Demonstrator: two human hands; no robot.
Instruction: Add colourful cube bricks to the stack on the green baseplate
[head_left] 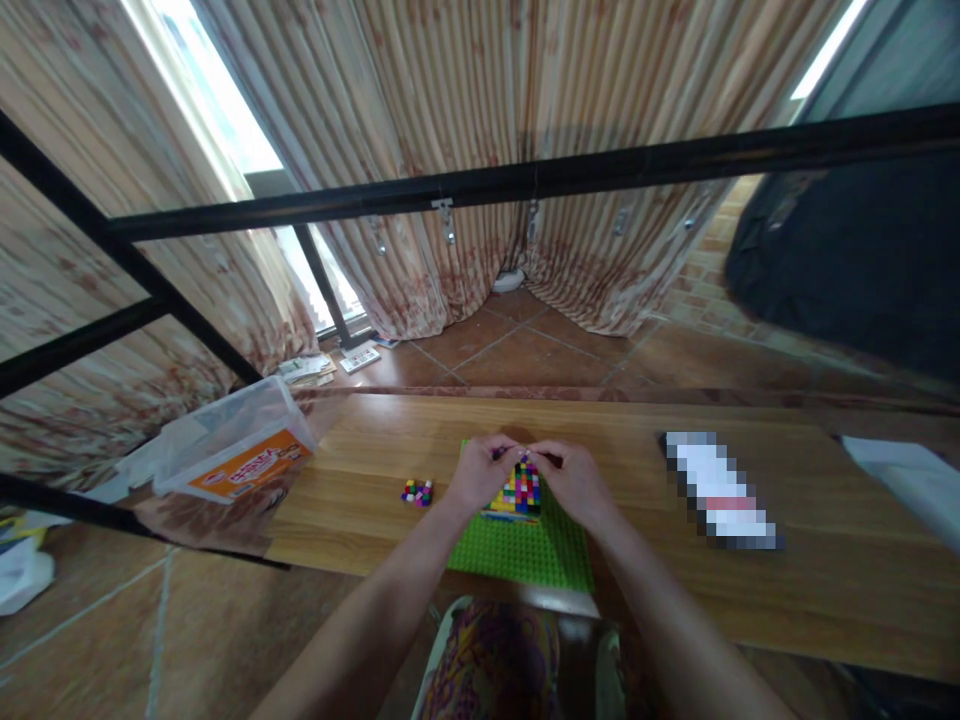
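Observation:
My left hand (484,472) and my right hand (571,480) meet fingertip to fingertip above the far part of a green studded baseplate (525,555). Both are closed in a pinch around tiny building bricks (524,456), pale and purple, partly hidden by the fingers. Just below them on the plate sits a block of many-coloured bricks (517,492), with yellow on its left side and a blue strip along its near edge. To the left of the plate, a small pile of loose bricks (417,492) lies on the wooden tabletop (360,440).
A pixelated flat object (720,490) lies on the right of the table, with white paper (907,480) beyond it. At the left end stands a clear plastic box (240,440) with an orange label. A black metal bar (487,188) crosses in front of the curtains (450,100).

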